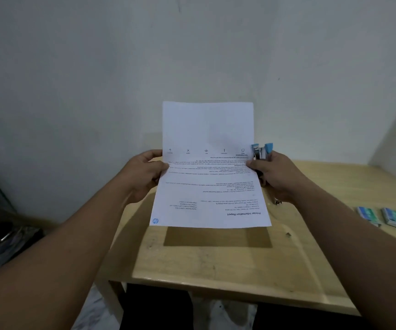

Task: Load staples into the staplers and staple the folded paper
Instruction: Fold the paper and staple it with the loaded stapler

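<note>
Left hand (144,173) is pinching the paper (210,167); right hand (274,177) is gripping paper edge plus blue stapler (261,152). Sheet unfolded: should be creasing squarely before stapling.

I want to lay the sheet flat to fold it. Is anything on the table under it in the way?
Nothing visible: the table under the sheet shows only its shadow. The staple boxes lie far right. The right hand pinches the sheet while also gripping a stapler; the left hand holds the other edge.
</note>
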